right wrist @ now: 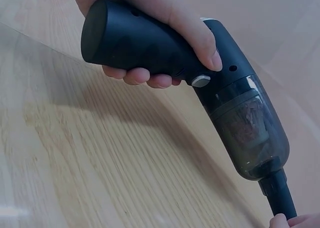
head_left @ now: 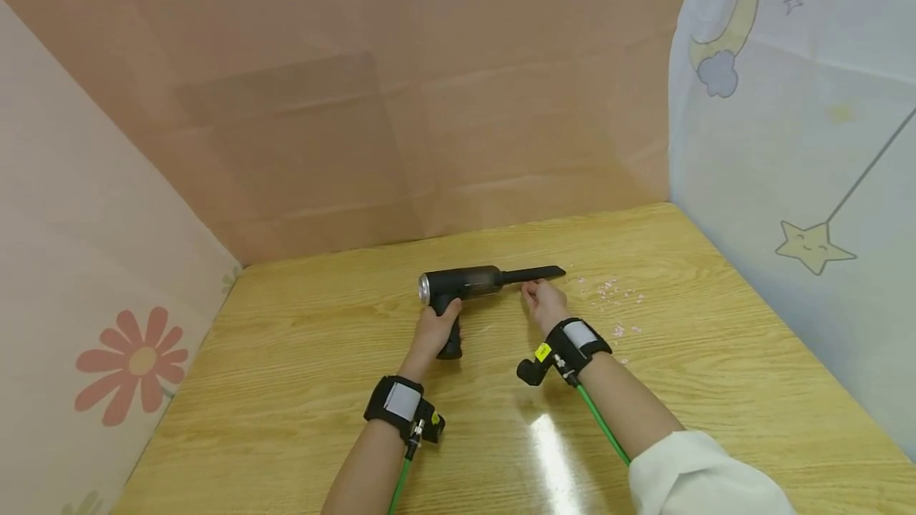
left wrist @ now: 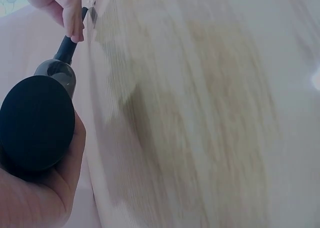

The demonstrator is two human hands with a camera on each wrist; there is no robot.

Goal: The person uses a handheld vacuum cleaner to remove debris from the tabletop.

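A black handheld vacuum cleaner (head_left: 447,283) is held above the wooden table, pointing right. My left hand (head_left: 429,331) grips its handle (right wrist: 140,40), fingers wrapped round it. In the right wrist view, the left thumb lies along the body near a silver button (right wrist: 201,81). Through the clear dust cup (right wrist: 247,133) some pinkish bits show around the filter. My right hand (head_left: 547,307) pinches the slim nozzle (head_left: 547,272) from below with its fingertips. The nozzle's tip reaches toward small pale pink scraps (head_left: 619,331) scattered on the table.
The wood-grain table (head_left: 300,388) ends at a brown cloth wall (head_left: 429,141) behind. Printed cloth walls stand at the left (head_left: 64,221) and right (head_left: 801,141). Each wrist wears a black camera strap (head_left: 572,340) with a green cable (head_left: 601,424) trailing back.
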